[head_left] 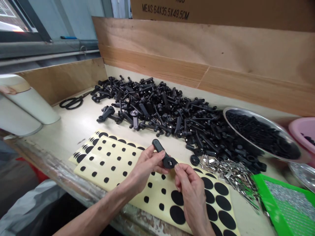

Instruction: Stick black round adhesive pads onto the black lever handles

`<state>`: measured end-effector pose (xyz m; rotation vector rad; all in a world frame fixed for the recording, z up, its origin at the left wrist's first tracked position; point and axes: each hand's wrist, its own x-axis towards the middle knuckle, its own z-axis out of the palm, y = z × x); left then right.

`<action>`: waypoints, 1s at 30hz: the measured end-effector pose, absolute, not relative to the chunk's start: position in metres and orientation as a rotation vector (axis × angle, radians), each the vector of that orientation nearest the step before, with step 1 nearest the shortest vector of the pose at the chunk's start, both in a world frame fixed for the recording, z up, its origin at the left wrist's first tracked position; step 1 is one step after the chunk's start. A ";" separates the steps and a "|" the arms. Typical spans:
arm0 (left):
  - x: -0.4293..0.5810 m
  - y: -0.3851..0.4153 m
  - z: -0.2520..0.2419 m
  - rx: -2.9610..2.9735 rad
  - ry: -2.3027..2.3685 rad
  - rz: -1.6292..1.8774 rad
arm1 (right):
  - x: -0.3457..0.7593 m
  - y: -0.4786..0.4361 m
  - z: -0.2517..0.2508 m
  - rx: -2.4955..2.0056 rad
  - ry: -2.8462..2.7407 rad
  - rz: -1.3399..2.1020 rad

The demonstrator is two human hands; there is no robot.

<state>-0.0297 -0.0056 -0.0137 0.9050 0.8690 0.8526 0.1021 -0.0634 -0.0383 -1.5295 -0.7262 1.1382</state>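
My left hand [145, 165] grips a black plastic arm piece [161, 150] between thumb and fingers. The piece has a narrow rounded end at upper left and a wider round end with a small silver spot. My right hand [192, 183] is closed in a pinch at the right edge of that round end, touching it or very near; what lies between its fingertips is too small to tell. Below both hands lie pale yellow sticker sheets, one with small black pads [106, 180] and one with large black round stickers [221, 188].
A heap of black plastic parts [152, 105] spreads along the back. Metal clips [233, 173] lie at right, by a steel bowl [299, 154] of black pieces, a pink basin [297, 126] and a green tray [267, 190]. Scissors [71, 103] and white cylinders [36, 101] stand left.
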 end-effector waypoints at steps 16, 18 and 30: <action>-0.029 -0.006 -0.011 0.924 0.862 0.860 | 0.102 -0.064 -0.039 -1.525 -0.739 1.115; -0.029 -0.006 -0.012 0.923 0.860 0.871 | 0.102 -0.064 -0.039 -1.524 -0.744 1.117; -0.031 -0.007 -0.011 0.909 0.817 0.859 | 0.103 -0.063 -0.038 -1.523 -0.762 1.092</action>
